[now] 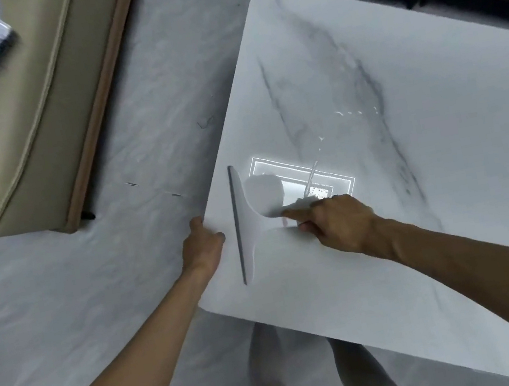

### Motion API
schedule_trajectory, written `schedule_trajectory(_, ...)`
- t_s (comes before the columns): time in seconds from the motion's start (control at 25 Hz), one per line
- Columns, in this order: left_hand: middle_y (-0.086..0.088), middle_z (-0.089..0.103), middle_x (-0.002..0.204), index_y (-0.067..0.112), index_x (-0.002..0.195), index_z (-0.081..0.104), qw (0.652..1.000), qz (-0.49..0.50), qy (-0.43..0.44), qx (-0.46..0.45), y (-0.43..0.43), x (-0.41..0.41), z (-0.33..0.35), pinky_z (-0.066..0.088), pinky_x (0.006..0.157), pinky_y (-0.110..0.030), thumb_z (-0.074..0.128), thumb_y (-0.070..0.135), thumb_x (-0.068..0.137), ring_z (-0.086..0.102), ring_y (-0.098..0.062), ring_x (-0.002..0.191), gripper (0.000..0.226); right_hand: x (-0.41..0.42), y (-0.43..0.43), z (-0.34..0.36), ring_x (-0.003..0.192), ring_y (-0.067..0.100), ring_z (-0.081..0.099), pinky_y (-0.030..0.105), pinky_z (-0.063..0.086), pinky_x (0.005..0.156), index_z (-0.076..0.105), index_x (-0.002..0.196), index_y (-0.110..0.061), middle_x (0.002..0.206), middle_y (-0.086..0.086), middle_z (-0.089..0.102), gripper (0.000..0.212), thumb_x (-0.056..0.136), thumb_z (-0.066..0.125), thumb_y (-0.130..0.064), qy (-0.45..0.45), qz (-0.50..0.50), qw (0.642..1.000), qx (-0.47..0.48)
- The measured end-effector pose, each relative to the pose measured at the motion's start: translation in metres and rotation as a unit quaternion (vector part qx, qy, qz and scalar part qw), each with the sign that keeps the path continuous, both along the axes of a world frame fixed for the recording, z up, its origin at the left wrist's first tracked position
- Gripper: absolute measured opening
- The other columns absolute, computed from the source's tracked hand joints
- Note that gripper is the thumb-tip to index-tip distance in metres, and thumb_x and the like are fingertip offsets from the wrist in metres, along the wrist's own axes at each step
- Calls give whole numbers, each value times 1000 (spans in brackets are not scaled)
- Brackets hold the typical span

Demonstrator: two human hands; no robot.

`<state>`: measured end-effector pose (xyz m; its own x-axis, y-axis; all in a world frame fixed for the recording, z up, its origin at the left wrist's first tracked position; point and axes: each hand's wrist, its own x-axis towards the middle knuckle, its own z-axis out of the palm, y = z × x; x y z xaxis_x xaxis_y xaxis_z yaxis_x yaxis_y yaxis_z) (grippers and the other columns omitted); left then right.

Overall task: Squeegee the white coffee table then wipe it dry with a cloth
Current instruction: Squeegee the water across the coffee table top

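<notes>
Right hand [337, 224] grasps the squeegee [247, 224] by its handle, blade on the coffee table [431, 178] just beside the left edge; left hand [202, 244] clasps that edge. Risk: an overrun sheds water [355, 112] onto the floor [141, 138] or strikes that hand.

The white counter [425, 145], veined with grey like marble and rounded at the corners, stands on a pale floor [136, 145]. A white squeegee [247, 228] lies on it near the left edge, its grey blade running along that edge. Just beyond, a few water drops [356, 112] glisten, and a bright rectangular light reflection [296, 187] shows on the glossy top.
</notes>
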<state>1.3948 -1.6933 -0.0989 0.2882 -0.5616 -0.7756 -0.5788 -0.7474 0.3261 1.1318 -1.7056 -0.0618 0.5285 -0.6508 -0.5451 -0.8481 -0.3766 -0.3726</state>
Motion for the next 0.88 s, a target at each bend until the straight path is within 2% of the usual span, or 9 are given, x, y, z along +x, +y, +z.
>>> schedule_trajectory(0.08,-13,57,127,19,144,34,1000,3,-15,-5,6,-6,3,41,74,-27,53,14,89,54,-23,89,58,-50,11,15,92,26,65,37,52,76,23,142,-57,115,-8,66,48,100,31,-35,35,-29,999,10)
schedule_trajectory(0.2,-14,56,131,17,140,38,999,35,-8,-19,17,-3,15,40,81,-27,54,13,89,57,-30,107,54,-103,27,47,86,20,65,36,53,72,8,140,-65,100,-13,67,53,100,28,-36,89,-51,995,8)
schedule_trajectory(0.28,-13,53,135,15,140,38,998,58,0,-32,28,2,24,39,83,-26,54,14,90,55,-30,115,52,-105,29,57,86,17,65,33,51,68,8,137,-68,93,-20,64,53,100,30,-39,66,-37,997,3)
schedule_trajectory(0.36,-11,49,141,14,142,37,995,89,3,-45,43,9,30,37,85,-23,53,14,91,53,-28,118,53,-74,29,52,94,16,63,30,45,68,22,137,-66,95,-28,62,44,98,34,-47,11,-17,1000,9)
schedule_trajectory(0.4,-10,46,144,14,143,36,993,107,-2,-46,53,13,32,36,87,-23,52,14,92,51,-27,120,53,-47,30,44,102,18,62,31,44,73,30,137,-61,107,-26,63,40,98,34,-51,-5,2,1000,18)
schedule_trajectory(0.48,-10,43,147,14,144,34,988,148,-22,-44,74,21,33,36,88,-23,51,12,91,50,-28,122,55,16,39,22,115,24,57,33,44,86,38,139,-51,129,-10,61,40,99,32,-52,-18,48,998,38)
schedule_trajectory(0.6,-12,45,146,15,144,32,983,175,-54,-30,103,28,29,38,84,-25,52,10,87,52,-30,121,61,91,67,-7,118,27,56,35,43,91,41,139,-46,133,-1,59,40,100,31,-48,-38,119,991,56)
schedule_trajectory(0.72,-12,49,142,19,147,28,983,177,-51,-8,122,27,24,39,79,-27,52,10,88,56,-29,114,65,106,80,-26,109,31,58,38,47,86,40,135,-48,124,3,62,37,100,30,-46,-32,139,987,72)
schedule_trajectory(0.88,-10,55,125,22,147,26,988,157,-8,8,129,10,19,41,65,-26,51,13,87,54,-19,85,66,39,68,-25,106,30,61,35,46,81,36,136,-55,123,-1,64,39,99,32,-44,-26,100,994,31)
